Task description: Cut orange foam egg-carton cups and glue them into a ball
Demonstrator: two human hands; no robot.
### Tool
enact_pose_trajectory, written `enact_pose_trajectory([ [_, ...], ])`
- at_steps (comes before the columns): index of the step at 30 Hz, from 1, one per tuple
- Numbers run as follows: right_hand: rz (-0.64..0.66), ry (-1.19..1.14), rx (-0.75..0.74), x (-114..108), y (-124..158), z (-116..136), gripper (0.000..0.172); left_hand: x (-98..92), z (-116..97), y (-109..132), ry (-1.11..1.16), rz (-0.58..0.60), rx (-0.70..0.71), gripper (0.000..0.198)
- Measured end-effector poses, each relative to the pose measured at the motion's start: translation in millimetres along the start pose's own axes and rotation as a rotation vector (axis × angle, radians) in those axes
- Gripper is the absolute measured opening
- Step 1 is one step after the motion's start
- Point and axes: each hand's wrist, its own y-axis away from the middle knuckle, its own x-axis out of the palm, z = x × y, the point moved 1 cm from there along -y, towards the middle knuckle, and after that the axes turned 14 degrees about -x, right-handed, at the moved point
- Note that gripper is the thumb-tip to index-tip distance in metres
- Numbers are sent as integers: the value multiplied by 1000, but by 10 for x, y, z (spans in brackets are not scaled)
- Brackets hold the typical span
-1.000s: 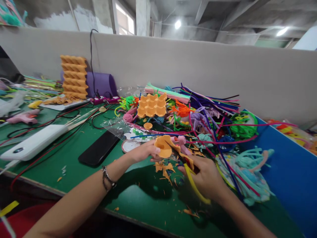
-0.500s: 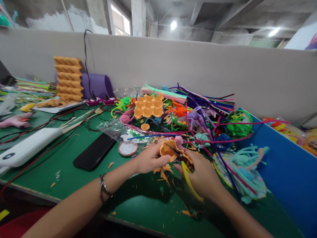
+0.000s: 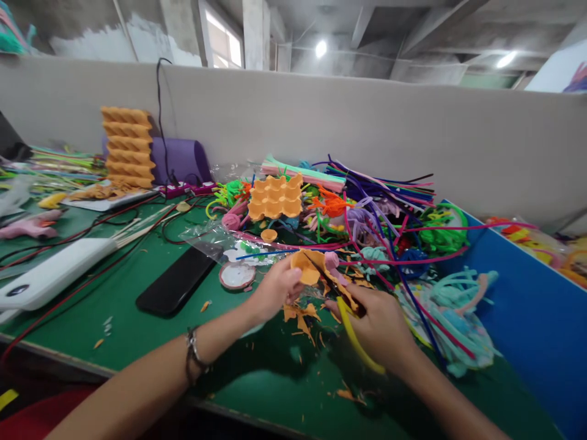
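My left hand (image 3: 275, 288) is closed on a piece of orange egg-carton foam (image 3: 306, 267), held just above the green table (image 3: 151, 318). My right hand (image 3: 380, 324) grips yellow-handled scissors (image 3: 353, 324), and their dark blades reach up into the orange piece. Orange scraps (image 3: 300, 315) lie on the table under both hands. A bracelet sits on my left wrist.
A black phone (image 3: 177, 281) and a white power bank (image 3: 50, 272) lie left of my hands. A heap of coloured pipe cleaners (image 3: 389, 208), an orange egg tray (image 3: 275, 195), a stacked pile of orange trays (image 3: 128, 146), a pink glue gun (image 3: 27, 226), cables and a blue divider (image 3: 541, 305) surround the work spot.
My left hand has turned and lifted the orange piece slightly while the scissors stay in it. More orange scraps lie below. The view has shifted a little.
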Motion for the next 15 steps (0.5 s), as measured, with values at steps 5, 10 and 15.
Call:
enact_pose_trajectory([
  [5, -20, 50, 31, 41, 9, 7, 47, 117, -48, 53, -280, -291, 128, 24],
  [10, 91, 84, 38, 41, 11, 3, 36, 51, -31, 41, -367, -226, 126, 22],
  [15, 124, 108, -1, 24, 0, 31, 39, 62, -20, 53, -416, -80, 122, 31],
])
